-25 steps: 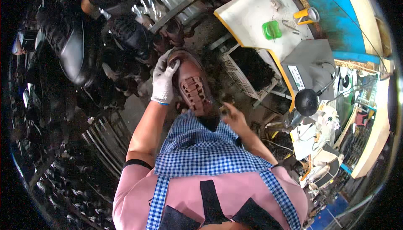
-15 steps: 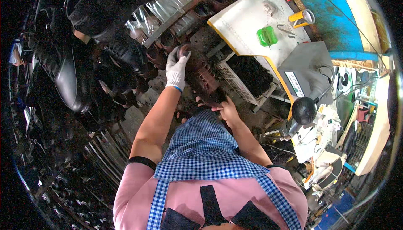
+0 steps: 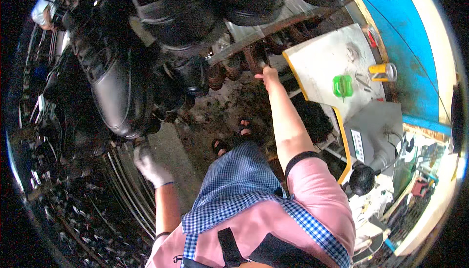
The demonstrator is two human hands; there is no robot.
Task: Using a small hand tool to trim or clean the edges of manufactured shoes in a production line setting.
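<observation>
At the lower shelf, my bare right hand [image 3: 268, 76] reaches forward and grips a dark brown leather shoe [image 3: 255, 58] by its near end. Other brown shoes [image 3: 293, 33] stand in the same row on both sides of it. My left hand [image 3: 151, 166], in a white glove, is low on the left beside the rack, just below the toe of a large black leather shoe [image 3: 115, 104]. Its fingers are blurred and partly dark, so whether they touch anything is unclear.
More black shoes [image 3: 183, 26] fill the upper rack over a metal shelf rail [image 3: 264, 35]. On the right a white worktable [image 3: 317, 55] with a yellow edge carries a green container [image 3: 343, 87] and a yellow can [image 3: 382, 72]. Near it sits a grey machine housing [image 3: 373, 121].
The brown shoe held between both hands before me has moved away to the lower shelf in my right hand. My left hand has let go and dropped down to the left.
</observation>
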